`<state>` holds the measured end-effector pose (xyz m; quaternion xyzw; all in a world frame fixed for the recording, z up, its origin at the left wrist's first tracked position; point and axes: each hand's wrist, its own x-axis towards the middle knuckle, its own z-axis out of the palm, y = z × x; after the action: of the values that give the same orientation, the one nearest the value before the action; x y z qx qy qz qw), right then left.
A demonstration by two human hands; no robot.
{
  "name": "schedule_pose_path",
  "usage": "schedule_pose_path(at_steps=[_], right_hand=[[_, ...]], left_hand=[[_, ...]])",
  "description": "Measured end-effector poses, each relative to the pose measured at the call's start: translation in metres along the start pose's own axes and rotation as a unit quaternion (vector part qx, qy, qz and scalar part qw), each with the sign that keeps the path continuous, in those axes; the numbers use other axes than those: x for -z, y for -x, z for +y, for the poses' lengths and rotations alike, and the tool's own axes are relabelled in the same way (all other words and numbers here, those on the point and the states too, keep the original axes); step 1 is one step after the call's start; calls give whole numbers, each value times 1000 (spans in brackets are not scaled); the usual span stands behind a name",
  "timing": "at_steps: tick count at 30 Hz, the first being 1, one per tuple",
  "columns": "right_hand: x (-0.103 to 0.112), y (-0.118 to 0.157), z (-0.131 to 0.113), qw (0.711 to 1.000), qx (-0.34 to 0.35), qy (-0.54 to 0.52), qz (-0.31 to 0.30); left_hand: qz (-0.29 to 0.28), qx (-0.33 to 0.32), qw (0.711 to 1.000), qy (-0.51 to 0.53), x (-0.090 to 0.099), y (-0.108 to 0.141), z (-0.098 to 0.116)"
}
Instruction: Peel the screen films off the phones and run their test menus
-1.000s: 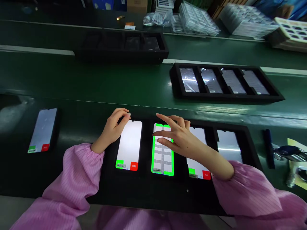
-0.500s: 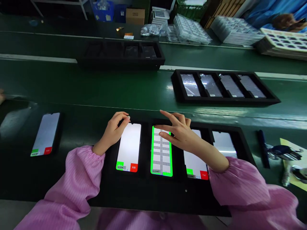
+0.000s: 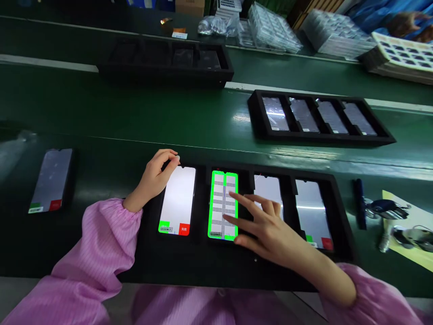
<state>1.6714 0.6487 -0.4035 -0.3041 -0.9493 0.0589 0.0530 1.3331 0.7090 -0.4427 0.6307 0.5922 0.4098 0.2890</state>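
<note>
A black tray [image 3: 199, 253] near the front edge holds several phones in a row. My left hand [image 3: 157, 174] rests at the top left corner of the leftmost phone [image 3: 178, 198], whose screen is white with green and red boxes; its fingers are curled together, and anything between them is too small to tell. Over the second phone [image 3: 219, 203], which shows a green border and a grey grid, my right hand [image 3: 264, 225] has its fingers spread, with a fingertip on the screen's middle. That hand partly covers the third phone [image 3: 269, 187]. The fourth phone [image 3: 311, 207] lies at the right.
A separate phone [image 3: 52, 180] lies at the left. Behind are a black tray of phones [image 3: 321, 135] and a darker tray [image 3: 162, 76]. Tools [image 3: 387, 207] and yellow paper [image 3: 414, 257] lie at the right. Plastic trays [image 3: 274, 27] and a person's hand [image 3: 404, 25] are at the back.
My right hand has moved down over the second phone's screen, and the green strip at the top centre of its grid has grown. The view has shifted; my left hand keeps its pose.
</note>
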Motion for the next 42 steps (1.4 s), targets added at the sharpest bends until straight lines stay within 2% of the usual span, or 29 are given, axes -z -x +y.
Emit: schedule_pose_path(at_steps=[3, 6, 16, 23, 26, 33, 38, 42], right_hand=[[2, 19, -19, 1000, 28, -4, -11], [3, 25, -27, 999, 34, 1, -16], [-12, -15, -23, 1000, 0, -15, 17], [-4, 21, -4, 1000, -16, -3, 23], [-3, 28, -5, 999, -28, 5, 34], [-6, 22, -31, 1000, 21, -10, 8], [-7, 17, -27, 1000, -9, -3, 7], [-12, -7, -24, 999, -30, 7, 13]], left_hand=[[2, 3, 1000, 1, 0, 0, 1], [3, 5, 1000, 0, 0, 0, 1], [2, -3, 1000, -8, 2, 0, 1], [6, 3, 1000, -2, 0, 0, 3], [11, 3, 1000, -3, 0, 0, 3], [11, 7, 1000, -10, 0, 0, 2], [10, 8, 1000, -12, 1, 0, 1], [7, 3, 1000, -12, 1, 0, 0]])
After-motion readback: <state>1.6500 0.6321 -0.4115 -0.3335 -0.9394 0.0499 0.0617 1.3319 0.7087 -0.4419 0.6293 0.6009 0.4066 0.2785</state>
